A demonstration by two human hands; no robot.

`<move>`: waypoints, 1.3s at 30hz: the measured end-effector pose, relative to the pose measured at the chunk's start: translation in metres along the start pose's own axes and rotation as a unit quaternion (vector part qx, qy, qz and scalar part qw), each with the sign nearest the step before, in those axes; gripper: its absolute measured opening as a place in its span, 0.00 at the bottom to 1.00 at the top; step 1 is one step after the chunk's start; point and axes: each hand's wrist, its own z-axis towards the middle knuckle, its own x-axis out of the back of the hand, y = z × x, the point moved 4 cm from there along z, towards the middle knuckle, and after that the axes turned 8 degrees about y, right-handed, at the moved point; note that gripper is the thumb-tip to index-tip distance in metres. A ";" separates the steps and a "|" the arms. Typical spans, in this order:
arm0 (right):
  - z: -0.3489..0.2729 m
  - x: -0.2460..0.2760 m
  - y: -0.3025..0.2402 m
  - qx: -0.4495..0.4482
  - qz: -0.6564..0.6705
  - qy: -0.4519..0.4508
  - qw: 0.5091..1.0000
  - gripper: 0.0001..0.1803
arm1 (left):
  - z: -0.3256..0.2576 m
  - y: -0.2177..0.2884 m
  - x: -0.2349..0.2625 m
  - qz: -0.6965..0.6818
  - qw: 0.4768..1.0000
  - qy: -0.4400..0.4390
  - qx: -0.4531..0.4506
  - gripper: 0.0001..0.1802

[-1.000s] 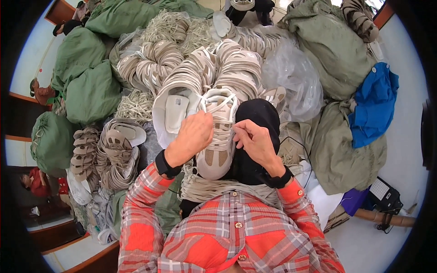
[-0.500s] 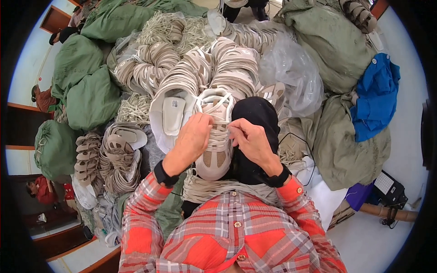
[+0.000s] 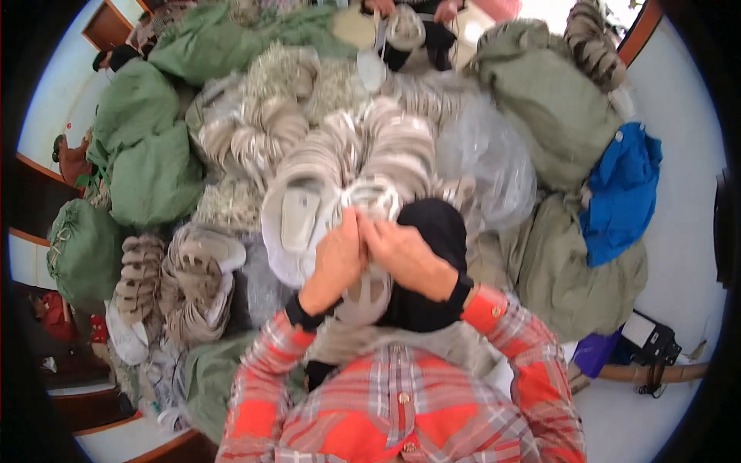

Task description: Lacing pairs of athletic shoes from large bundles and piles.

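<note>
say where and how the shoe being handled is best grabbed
Likely by the heel rim, from the far side: the shoe points its toe nearward, and the rim, though blurred, forms an open loop at the far end.

Blue cloth point(image 3: 624, 193) against olive sack point(image 3: 579, 278); green sacks point(image 3: 154, 174) at left.

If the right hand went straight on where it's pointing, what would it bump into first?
Probably the left hand: the right hand points forward and left, toward it, over the beige sneaker. Blur hides whether they touch.
</note>
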 end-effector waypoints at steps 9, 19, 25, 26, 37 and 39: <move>-0.026 0.011 -0.029 0.048 -0.124 -0.059 0.989 0.23 | -0.035 0.005 0.028 0.050 0.998 -0.027 -0.019 0.14; -0.148 0.129 0.100 -0.162 -0.182 -0.115 0.963 0.14 | -0.017 0.022 0.061 -0.415 0.863 -0.288 -0.010 0.07; -0.058 0.063 0.061 -0.310 0.164 -0.083 0.933 0.11 | -0.027 -0.005 0.082 -0.408 0.895 -0.180 -0.011 0.06; -0.043 0.044 0.052 -0.371 0.229 -0.141 0.889 0.12 | -0.030 -0.009 0.087 -0.376 0.909 -0.178 -0.028 0.06; -0.175 0.151 0.139 -0.483 0.035 -0.191 0.854 0.12 | -0.020 -0.009 0.065 -0.098 0.983 -0.096 -0.119 0.13; -0.241 0.202 0.167 -0.528 -0.015 -0.167 0.832 0.08 | -0.001 -0.008 0.055 -0.124 0.985 -0.097 -0.071 0.14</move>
